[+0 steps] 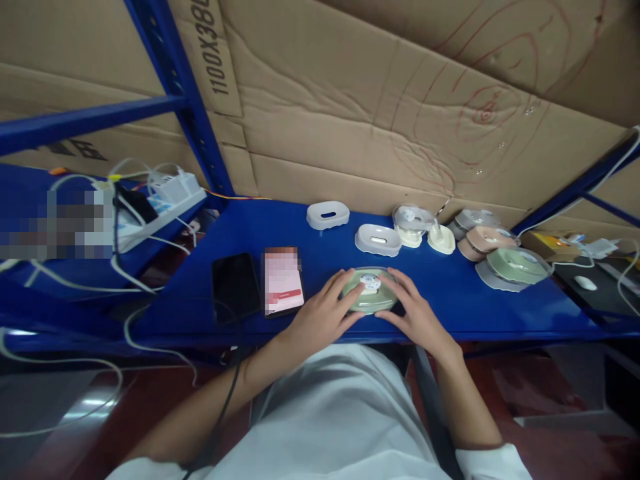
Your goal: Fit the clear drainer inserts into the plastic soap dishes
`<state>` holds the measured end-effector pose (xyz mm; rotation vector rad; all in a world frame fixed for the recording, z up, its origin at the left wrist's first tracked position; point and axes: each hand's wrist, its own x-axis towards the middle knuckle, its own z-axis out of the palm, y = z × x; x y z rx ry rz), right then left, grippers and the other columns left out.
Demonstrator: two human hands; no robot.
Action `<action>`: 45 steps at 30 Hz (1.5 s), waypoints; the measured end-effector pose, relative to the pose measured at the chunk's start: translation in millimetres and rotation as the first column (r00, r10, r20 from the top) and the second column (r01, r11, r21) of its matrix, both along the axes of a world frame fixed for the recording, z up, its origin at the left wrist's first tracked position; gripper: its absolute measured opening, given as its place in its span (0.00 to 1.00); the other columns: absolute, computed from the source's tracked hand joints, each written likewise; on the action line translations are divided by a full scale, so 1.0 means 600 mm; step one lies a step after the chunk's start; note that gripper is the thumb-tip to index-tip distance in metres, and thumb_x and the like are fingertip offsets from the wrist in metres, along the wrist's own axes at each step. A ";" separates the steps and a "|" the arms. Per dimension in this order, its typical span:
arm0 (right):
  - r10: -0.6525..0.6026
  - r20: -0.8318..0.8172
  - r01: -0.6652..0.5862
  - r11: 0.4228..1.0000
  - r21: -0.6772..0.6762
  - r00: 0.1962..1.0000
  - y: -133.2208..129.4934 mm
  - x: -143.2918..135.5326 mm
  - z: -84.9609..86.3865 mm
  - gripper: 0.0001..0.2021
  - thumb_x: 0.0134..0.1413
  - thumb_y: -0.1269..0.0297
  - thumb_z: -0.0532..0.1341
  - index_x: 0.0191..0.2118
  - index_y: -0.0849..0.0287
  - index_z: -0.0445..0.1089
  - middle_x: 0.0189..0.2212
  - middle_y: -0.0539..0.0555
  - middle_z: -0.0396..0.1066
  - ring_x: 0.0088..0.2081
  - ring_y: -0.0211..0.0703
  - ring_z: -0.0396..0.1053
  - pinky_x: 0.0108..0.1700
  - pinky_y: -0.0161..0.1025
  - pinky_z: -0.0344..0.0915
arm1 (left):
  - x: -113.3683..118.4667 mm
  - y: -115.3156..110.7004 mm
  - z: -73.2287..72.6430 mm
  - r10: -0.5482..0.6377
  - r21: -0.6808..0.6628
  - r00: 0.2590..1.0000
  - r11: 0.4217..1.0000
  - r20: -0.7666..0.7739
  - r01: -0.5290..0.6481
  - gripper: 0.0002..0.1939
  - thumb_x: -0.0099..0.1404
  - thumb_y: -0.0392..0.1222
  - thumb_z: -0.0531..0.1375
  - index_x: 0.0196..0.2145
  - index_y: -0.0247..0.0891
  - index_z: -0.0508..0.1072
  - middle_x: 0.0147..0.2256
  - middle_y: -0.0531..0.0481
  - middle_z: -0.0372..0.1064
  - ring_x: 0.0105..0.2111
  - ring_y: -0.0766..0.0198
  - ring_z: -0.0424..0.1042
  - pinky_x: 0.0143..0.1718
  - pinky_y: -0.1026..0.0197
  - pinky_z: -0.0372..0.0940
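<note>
A pale green oval soap dish (371, 308) with a clear cover and a round white sticker sits on the blue table in front of me. My left hand (331, 305) grips its left side, with the fingertips on top near the sticker. On the right side my right hand (414, 312) holds it the same way, the thumb along the near edge. Beyond it stand two light grey oval dishes, one grey dish (378, 240) just behind and another grey dish (327, 215) farther left. The underside of the green dish is hidden.
Left of my hands lie a dark phone (235, 287) and a phone with a lit screen (283, 283). Cream pieces (441, 239) stand at the back. Stacked covered dishes (517, 267) are at the right. A power strip (160, 213) with cables occupies the left; cardboard (325, 100) rises behind.
</note>
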<state>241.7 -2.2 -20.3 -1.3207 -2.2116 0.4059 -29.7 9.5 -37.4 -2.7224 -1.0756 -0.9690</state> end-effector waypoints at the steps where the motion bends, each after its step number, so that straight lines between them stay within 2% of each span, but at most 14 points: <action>1: -0.011 -0.006 0.011 1.000 0.004 1.000 0.002 0.001 -0.001 0.41 0.64 0.48 0.68 0.76 0.30 0.50 0.75 0.53 0.52 0.75 0.62 0.54 0.72 0.61 0.63 | 0.000 0.000 0.000 -0.002 -0.020 1.000 1.000 0.009 0.002 0.25 0.77 0.50 0.59 0.66 0.35 0.68 0.69 0.30 0.61 0.70 0.40 0.62 0.67 0.40 0.67; 4: -0.016 -0.010 0.016 0.999 0.028 1.000 0.009 0.004 -0.007 0.44 0.61 0.45 0.69 0.77 0.33 0.49 0.72 0.56 0.55 0.74 0.62 0.56 0.73 0.60 0.62 | 0.000 0.000 0.000 -0.002 -0.106 0.998 0.994 0.055 0.008 0.25 0.77 0.49 0.60 0.66 0.38 0.67 0.70 0.32 0.58 0.71 0.42 0.61 0.68 0.41 0.66; 8: -0.010 0.010 0.009 0.998 0.054 1.000 0.014 0.006 -0.014 0.42 0.64 0.44 0.67 0.77 0.38 0.49 0.72 0.59 0.53 0.74 0.63 0.55 0.73 0.62 0.59 | 0.001 -0.001 0.001 0.029 -0.238 0.995 0.971 0.091 -0.007 0.25 0.77 0.49 0.59 0.67 0.41 0.65 0.75 0.33 0.47 0.71 0.42 0.62 0.66 0.44 0.69; 13: 0.007 0.047 -0.010 0.998 0.065 0.999 0.011 0.004 -0.017 0.42 0.66 0.44 0.65 0.78 0.39 0.46 0.74 0.60 0.51 0.75 0.61 0.53 0.74 0.61 0.58 | 0.005 -0.003 -0.001 0.060 -0.243 0.994 0.969 0.087 -0.037 0.26 0.77 0.50 0.59 0.68 0.43 0.64 0.73 0.32 0.51 0.70 0.39 0.63 0.64 0.42 0.70; 17: -0.109 0.180 0.066 0.971 0.230 0.978 0.002 -0.002 -0.006 0.46 0.68 0.47 0.64 0.80 0.39 0.36 0.80 0.59 0.29 0.79 0.69 0.33 0.75 0.72 0.44 | 0.006 -0.004 -0.002 0.062 -0.224 0.994 0.974 0.088 -0.041 0.25 0.77 0.49 0.59 0.67 0.41 0.64 0.71 0.31 0.53 0.69 0.39 0.64 0.64 0.41 0.70; 18: -0.097 0.233 0.039 0.970 0.242 0.968 0.002 -0.004 0.002 0.47 0.68 0.48 0.64 0.80 0.38 0.34 0.80 0.57 0.25 0.79 0.70 0.28 0.75 0.74 0.41 | 0.005 -0.004 -0.001 0.054 -0.231 0.995 0.973 0.089 -0.032 0.25 0.77 0.49 0.59 0.67 0.41 0.64 0.71 0.32 0.53 0.69 0.40 0.64 0.64 0.41 0.69; 20: 0.042 0.342 -0.100 0.983 0.154 0.939 0.009 -0.006 0.024 0.48 0.67 0.49 0.66 0.79 0.36 0.33 0.81 0.55 0.22 0.79 0.68 0.27 0.75 0.74 0.40 | 0.003 -0.004 0.002 0.027 -0.256 0.995 0.967 0.094 -0.003 0.25 0.76 0.48 0.61 0.67 0.42 0.64 0.70 0.33 0.53 0.69 0.41 0.64 0.65 0.42 0.69; 23: 0.237 0.416 -0.250 0.968 -0.024 0.878 0.033 -0.009 0.059 0.49 0.65 0.47 0.67 0.79 0.36 0.35 0.81 0.57 0.29 0.79 0.65 0.34 0.75 0.71 0.46 | 0.000 -0.003 0.007 0.003 -0.301 0.993 0.953 0.118 0.033 0.26 0.76 0.48 0.61 0.67 0.43 0.64 0.69 0.34 0.54 0.69 0.43 0.64 0.65 0.44 0.69; 27: 0.305 0.422 -0.302 0.950 -0.076 0.854 0.060 -0.019 0.078 0.48 0.65 0.43 0.65 0.80 0.41 0.37 0.78 0.61 0.45 0.78 0.63 0.44 0.73 0.66 0.56 | 0.000 0.000 0.010 0.009 -0.356 0.986 0.933 0.166 0.051 0.25 0.76 0.49 0.61 0.67 0.44 0.64 0.69 0.37 0.56 0.68 0.44 0.66 0.64 0.45 0.70; 33: 0.203 0.535 -0.272 0.961 0.053 0.820 0.059 -0.038 0.067 0.47 0.65 0.38 0.62 0.80 0.48 0.41 0.75 0.69 0.50 0.74 0.73 0.52 0.67 0.71 0.62 | 0.007 0.000 0.009 0.044 -0.316 0.984 0.949 0.173 0.013 0.26 0.75 0.48 0.63 0.66 0.45 0.63 0.67 0.38 0.61 0.66 0.44 0.68 0.62 0.44 0.72; 37: 0.274 0.481 -0.329 0.944 0.031 0.833 0.064 -0.031 0.063 0.47 0.65 0.39 0.62 0.80 0.52 0.43 0.74 0.71 0.52 0.75 0.70 0.50 0.69 0.68 0.61 | 0.011 -0.001 0.005 0.071 -0.298 0.986 0.954 0.153 -0.023 0.28 0.75 0.50 0.63 0.67 0.45 0.61 0.68 0.36 0.61 0.67 0.43 0.68 0.62 0.44 0.72; 39: 0.308 0.420 -0.351 0.936 0.027 0.854 0.068 -0.020 0.060 0.47 0.65 0.40 0.64 0.79 0.51 0.43 0.74 0.69 0.53 0.75 0.66 0.49 0.71 0.66 0.58 | 0.010 -0.002 0.004 0.093 -0.320 0.988 0.946 0.126 -0.048 0.33 0.75 0.52 0.63 0.70 0.45 0.58 0.71 0.33 0.57 0.68 0.41 0.66 0.59 0.44 0.74; 42: 0.241 0.353 -0.270 0.962 0.035 0.904 0.069 0.003 0.054 0.48 0.62 0.40 0.67 0.79 0.47 0.46 0.75 0.66 0.52 0.75 0.65 0.51 0.72 0.66 0.57 | 0.007 -0.004 0.005 0.094 -0.347 0.992 0.936 0.087 -0.058 0.37 0.75 0.53 0.63 0.73 0.45 0.52 0.76 0.30 0.46 0.68 0.39 0.66 0.54 0.46 0.77; 45: 0.109 0.314 -0.130 0.990 0.047 0.943 0.060 0.033 0.049 0.45 0.61 0.40 0.67 0.77 0.45 0.49 0.75 0.63 0.54 0.75 0.65 0.53 0.72 0.66 0.57 | 0.006 -0.007 0.008 0.093 -0.335 0.995 0.940 0.044 -0.073 0.36 0.76 0.51 0.62 0.74 0.46 0.53 0.77 0.33 0.42 0.67 0.41 0.67 0.55 0.47 0.77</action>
